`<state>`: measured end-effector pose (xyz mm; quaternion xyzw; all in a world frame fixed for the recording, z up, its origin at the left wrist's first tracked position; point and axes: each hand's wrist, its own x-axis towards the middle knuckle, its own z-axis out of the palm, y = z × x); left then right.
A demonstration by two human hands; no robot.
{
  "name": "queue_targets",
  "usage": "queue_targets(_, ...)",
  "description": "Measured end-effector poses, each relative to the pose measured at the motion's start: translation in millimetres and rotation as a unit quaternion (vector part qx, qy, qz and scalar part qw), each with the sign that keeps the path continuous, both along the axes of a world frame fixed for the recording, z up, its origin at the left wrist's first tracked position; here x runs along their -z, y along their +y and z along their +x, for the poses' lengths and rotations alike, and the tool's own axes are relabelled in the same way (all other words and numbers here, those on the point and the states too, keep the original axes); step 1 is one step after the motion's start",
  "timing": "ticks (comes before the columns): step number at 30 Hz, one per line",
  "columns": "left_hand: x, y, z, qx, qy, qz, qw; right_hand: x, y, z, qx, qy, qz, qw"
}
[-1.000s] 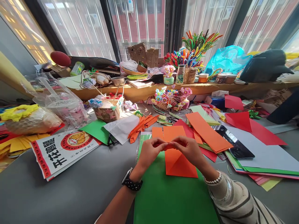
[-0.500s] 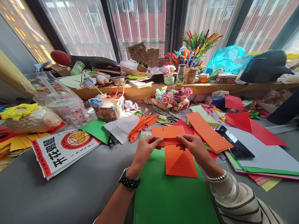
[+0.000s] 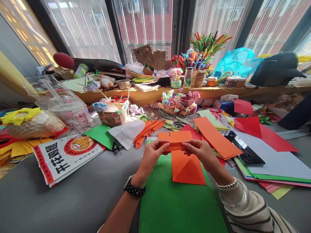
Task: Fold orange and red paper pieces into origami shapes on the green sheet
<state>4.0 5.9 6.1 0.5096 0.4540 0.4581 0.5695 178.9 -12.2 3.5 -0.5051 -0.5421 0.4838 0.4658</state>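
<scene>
Left hand and right hand pinching, wrists apart

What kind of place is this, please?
It looks like a home or small studio craft corner by a window. The table has sheets of colored paper, a basket of handmade flowers, and, on the ledge behind, a bunch of fuzzy wires.

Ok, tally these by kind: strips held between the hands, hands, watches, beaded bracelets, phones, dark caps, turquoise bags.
Orange strip held: 1
Hands: 2 (left hand, right hand)
Watch: 1
Beaded bracelet: 1
Phone: 1
Dark cap: 1
Turquoise bag: 1
Total: 8
</scene>
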Motion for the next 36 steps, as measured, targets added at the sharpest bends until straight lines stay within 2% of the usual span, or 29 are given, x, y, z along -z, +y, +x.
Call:
queue_targets(4,0.9,0.7,0.6,0.012,-0.014,0.0,1.0,2.5,0.3,-1.3,0.015,0.023,-0.006,1.0)
queue_targets(9,3.7,2.2,0.9,-0.037,-0.059,0.014,0.997,3.3,-1.2,-6.4,-0.026,-0.001,0.013,1.0)
queue_targets(15,3.6,-2.6,6.0,0.045,-0.031,0.007,0.998,6.0,-4.6,-13.9,-0.055,-0.046,0.047,0.996)
queue_targets(18,5.4,-2.8,6.7,0.049,-0.03,0.006,0.998,8.2,-5.9,-16.7,-0.047,-0.094,0.073,0.992)
queue_targets(20,6.9,-2.1,6.2,0.054,-0.026,0.008,0.998,9.5,-6.7,-18.0,-0.023,-0.158,0.122,0.979)
queue_targets(23,7.4,-1.8,5.7,0.061,-0.018,0.015,0.998,11.1,-7.8,-18.3,0.023,-0.258,0.204,0.944)
queue_targets(27,5.0,-3.0,6.1,0.074,-0.015,0.024,0.997,12.3,-8.3,-16.5,0.037,-0.288,0.25,0.924)
queue_targets(30,4.0,-3.6,6.5,0.075,-0.017,0.022,0.997,11.5,-8.2,-16.1,0.032,-0.269,0.239,0.932)
queue_targets(36,6.4,-3.1,6.5,0.074,-0.026,0.021,0.997,7.3,-7.5,-18.4,0.023,-0.198,0.14,0.97)
